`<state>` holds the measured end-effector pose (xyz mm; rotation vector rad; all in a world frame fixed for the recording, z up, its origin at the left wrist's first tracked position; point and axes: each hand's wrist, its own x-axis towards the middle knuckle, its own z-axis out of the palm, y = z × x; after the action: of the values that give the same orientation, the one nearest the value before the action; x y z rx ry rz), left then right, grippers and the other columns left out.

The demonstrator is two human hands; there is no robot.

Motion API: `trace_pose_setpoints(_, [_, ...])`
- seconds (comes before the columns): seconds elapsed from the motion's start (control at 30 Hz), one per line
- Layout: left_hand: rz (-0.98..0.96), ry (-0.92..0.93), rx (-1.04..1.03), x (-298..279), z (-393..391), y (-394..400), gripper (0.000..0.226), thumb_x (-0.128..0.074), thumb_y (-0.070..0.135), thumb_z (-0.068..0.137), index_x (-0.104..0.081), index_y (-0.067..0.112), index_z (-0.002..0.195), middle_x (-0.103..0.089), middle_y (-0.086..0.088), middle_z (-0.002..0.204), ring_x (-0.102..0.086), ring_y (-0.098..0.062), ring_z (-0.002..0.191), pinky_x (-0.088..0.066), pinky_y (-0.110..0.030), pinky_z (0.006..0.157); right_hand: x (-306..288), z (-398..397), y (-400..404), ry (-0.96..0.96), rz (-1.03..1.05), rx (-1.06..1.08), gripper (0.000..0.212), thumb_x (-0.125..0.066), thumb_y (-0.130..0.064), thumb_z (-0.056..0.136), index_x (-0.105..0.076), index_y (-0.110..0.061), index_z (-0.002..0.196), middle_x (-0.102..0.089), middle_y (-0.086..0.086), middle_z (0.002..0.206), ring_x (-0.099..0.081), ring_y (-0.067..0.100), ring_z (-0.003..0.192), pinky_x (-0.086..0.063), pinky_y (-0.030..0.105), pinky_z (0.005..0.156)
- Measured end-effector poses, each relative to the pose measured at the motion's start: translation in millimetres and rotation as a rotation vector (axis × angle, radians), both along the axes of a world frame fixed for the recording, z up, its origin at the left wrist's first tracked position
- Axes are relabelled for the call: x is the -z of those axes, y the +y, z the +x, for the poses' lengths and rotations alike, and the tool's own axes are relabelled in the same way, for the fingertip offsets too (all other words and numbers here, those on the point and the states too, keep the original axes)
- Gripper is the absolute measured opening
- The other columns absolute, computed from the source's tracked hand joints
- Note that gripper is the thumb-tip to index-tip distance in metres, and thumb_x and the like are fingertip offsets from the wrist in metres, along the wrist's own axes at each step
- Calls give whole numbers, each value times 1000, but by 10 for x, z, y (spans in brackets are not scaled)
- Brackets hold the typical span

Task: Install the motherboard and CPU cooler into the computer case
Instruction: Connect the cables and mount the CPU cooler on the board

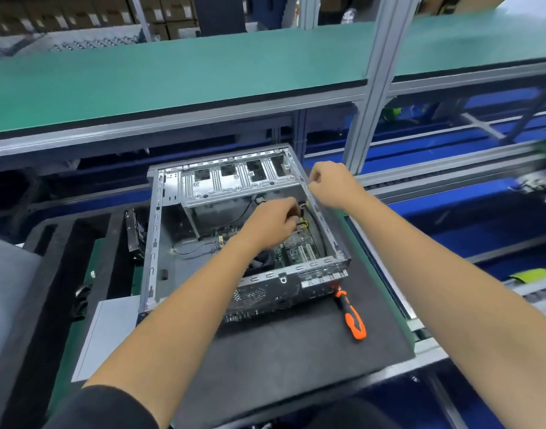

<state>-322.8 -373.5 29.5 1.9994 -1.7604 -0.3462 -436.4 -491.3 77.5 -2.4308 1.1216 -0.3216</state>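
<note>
Cables (301, 216) inside the case (154, 243) sit pinched in the left hand (273, 222), likely for plugging into the motherboard (298, 250); right hand (329, 184), clenched, seems to steady the rim.

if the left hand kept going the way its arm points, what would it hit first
Probably the cable bundle at its fingertips: the left hand reaches up and right inside the computer case, above the motherboard. Beyond lies the case's right wall; depth is unclear.

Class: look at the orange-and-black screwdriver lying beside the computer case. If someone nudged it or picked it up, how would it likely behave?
The screwdriver is probably stiff and light. Its rounded handle might roll if nudged, though the black mat looks likely to damp that. The orange-and-black handle probably isn't slippery.
</note>
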Motion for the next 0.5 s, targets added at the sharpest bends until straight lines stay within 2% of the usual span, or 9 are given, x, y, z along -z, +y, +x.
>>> trace_pose_setpoints(0.2, [-20, -112, 90, -152, -619, -204, 11, -49, 15, 87, -58, 9, 83, -60, -7, 85, -54, -26, 81, -47, -42, 73, 132, -461, -96, 139, 42, 47, 21, -48, -6, 89, -65, 0, 100, -67, 20, 96, -62, 33, 80, -44, 32, 59])
trace_pose_setpoints(0.27, [-47, -239, 75, -142, -795, -271, 14, -49, 14, 85, -61, 7, 84, -59, -9, 88, -53, -28, 86, -45, -42, 74, 237, -645, -89, 228, 47, 36, 17, -51, -10, 91, -62, 0, 99, -65, 17, 97, -56, 29, 73, -40, 29, 55])
trace_pose_setpoints(0.37, [-8, -448, 73, -58, -1072, -344, 12, -47, 14, 85, -58, 11, 80, -63, -9, 86, -52, -29, 88, -36, -35, 68, 459, -899, -2, 428, 86, -65, 6, -50, -7, 89, -56, -6, 90, -65, 17, 105, -61, 33, 85, -44, 34, 62])
trace_pose_setpoints(0.43, [126, -598, 73, -10, -1242, -374, 14, -45, 15, 85, -59, 14, 80, -65, -6, 86, -54, -27, 90, -31, -34, 76, 621, -1009, 116, 559, 154, -176, 13, -49, 0, 87, -60, -4, 92, -65, 17, 105, -65, 32, 87, -49, 35, 65])
trace_pose_setpoints(0.5, [289, -720, 96, 23, -1371, -395, 15, -44, 13, 84, -59, 15, 80, -66, -5, 87, -57, -25, 90, -27, -38, 96, 773, -1056, 226, 664, 227, -253, 12, -50, 1, 88, -57, -4, 79, -64, 16, 93, -61, 26, 65, -49, 33, 62])
